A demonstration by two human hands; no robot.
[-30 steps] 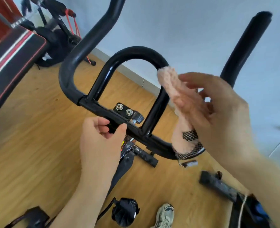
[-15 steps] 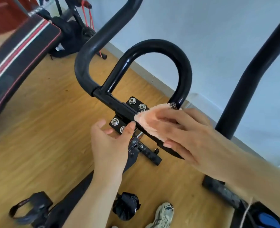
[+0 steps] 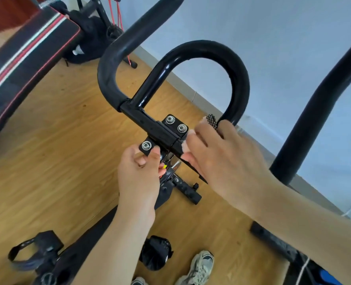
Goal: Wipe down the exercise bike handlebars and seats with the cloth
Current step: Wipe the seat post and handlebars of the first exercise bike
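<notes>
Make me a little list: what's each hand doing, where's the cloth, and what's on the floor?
left hand: holds the clamp under the bar
right hand: grips the cloth against the bar
cloth: pink, mostly hidden under the right hand
bar: black and shiny
floor: wood, with a shoe on it

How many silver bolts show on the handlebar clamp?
3. Two bolts sit side by side on the upper plate of the clamp. The third is on its lower tab, by the left hand. Another may be hidden under that hand.
</notes>
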